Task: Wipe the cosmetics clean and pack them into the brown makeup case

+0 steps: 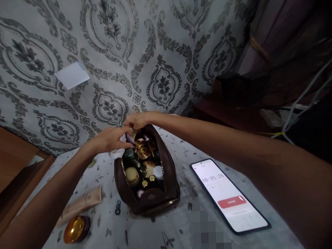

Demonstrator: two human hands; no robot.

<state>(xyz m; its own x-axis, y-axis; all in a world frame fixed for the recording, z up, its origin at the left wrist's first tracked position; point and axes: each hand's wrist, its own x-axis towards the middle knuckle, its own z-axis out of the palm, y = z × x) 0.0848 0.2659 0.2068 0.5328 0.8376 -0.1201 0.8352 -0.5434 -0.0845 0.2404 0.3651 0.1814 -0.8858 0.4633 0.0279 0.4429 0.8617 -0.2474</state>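
Note:
A dark brown zip bag (171, 175) stands unzipped on the patterned cloth, packed with several jars and bottles, among them a gold-lidded jar (143, 152), a cream-lidded jar (132, 175) and a white cap (158, 172). At its far left rim, my left hand (113, 139) has thumb and fingers closed about a small pale purple flat piece (130, 139). Something white (118, 153) lies beneath that hand. My right hand (138, 120) is at the bag's far end, its fingers curled and bent down; what they grip is hidden.
Left of the bag lie a beige tube (84, 203), an amber-lidded jar (75, 229) and a small black clasp (118, 207). A phone (230, 196) showing a timer rests on the right. Behind rises a patterned wall (152, 48); cables (298, 105) hang at the right.

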